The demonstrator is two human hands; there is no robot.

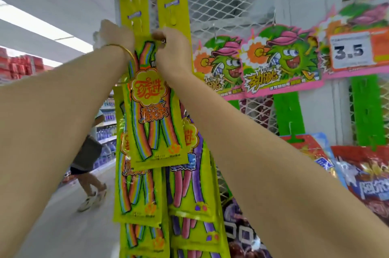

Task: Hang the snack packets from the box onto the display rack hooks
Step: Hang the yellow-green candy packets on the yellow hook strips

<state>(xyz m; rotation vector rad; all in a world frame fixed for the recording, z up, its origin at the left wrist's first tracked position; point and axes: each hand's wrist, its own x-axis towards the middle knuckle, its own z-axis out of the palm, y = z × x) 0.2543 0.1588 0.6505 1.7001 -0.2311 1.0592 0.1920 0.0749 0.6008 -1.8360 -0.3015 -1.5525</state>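
Head view: yellow-green rainbow-strip plastic snack packet (154,125) hangs centre frame below hands; left hand (114,33), right hand (172,48) pinch its top corners against yellow display strip (134,4).

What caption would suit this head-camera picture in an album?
Restocking: the right hand pinches a rainbow candy packet at its top against the yellow hanging strip, the left hand alongside.
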